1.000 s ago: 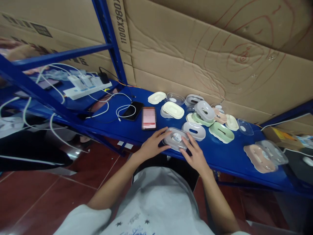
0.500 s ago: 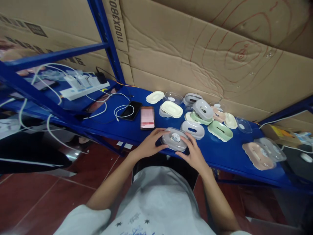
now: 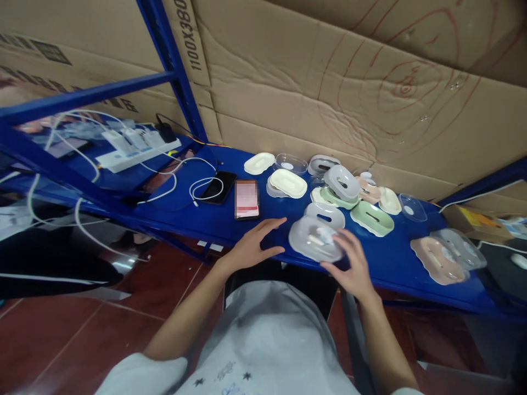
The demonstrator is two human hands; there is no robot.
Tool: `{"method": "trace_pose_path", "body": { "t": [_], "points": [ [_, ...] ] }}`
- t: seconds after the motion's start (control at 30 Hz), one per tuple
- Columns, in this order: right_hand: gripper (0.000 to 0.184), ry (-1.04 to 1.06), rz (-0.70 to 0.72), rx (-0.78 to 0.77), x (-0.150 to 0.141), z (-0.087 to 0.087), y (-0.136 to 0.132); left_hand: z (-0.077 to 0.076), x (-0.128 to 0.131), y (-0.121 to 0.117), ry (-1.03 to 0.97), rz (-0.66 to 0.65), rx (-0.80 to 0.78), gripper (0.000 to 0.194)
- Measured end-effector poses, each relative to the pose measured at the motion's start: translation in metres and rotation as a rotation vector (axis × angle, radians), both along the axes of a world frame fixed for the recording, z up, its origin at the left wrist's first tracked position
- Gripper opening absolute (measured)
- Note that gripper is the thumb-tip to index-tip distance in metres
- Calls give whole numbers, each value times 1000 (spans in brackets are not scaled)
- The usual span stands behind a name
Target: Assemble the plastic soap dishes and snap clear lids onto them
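Note:
My right hand holds a grey soap box with a clear lid, tilted up just above the front edge of the blue shelf. My left hand rests open on the shelf to the left of the box, fingers stretched toward it and apart from it. Just behind the box lies a grey slotted soap tray.
Several cream, green, pink and grey soap trays and clear lids lie along the shelf by the cardboard wall. A lit phone, a dark phone with a white cable, and a power strip lie to the left. A blue upright stands behind.
The box was gripped flat between both hands; now the left hand has let go and the right hand has carried it rightward and tilted it up.

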State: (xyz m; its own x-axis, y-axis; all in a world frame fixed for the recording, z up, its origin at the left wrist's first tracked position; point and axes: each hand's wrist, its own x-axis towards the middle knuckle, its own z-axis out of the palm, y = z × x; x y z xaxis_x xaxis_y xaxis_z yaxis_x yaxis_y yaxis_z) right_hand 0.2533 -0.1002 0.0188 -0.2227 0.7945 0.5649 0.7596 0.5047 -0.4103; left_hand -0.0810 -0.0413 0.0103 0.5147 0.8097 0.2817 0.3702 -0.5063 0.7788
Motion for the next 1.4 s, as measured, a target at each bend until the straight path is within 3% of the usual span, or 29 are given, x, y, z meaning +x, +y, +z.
{"method": "trace_pose_path", "body": {
  "t": [0.17,0.27,0.37,0.47,0.63,0.87,0.97,1.07,1.2,1.4],
  "points": [
    [78,-30,-546,247,99,32,9,0,4,-2,107,48,62,60],
    [86,-114,-815,238,150,40,24,-2,6,-1,141,63,96,54],
    [81,-201,-974,131,172,38,34,-3,7,-1,150,71,114,48],
    [76,-262,-1083,55,174,32,38,-5,8,-1,154,78,120,44],
    [77,-272,-998,44,166,15,43,-8,10,0,172,96,135,41],
    [79,-206,-954,-151,158,-3,44,-3,22,7,218,64,233,45],
    [69,-275,-963,-47,151,1,42,4,36,13,248,-3,262,53],
    [57,-336,-742,100,136,5,44,8,53,20,282,-92,293,60],
    [53,-425,-451,87,110,-2,51,4,72,28,279,-171,337,60],
    [50,-268,-393,30,95,-12,57,-2,74,25,286,-74,344,49]
  ]
}}
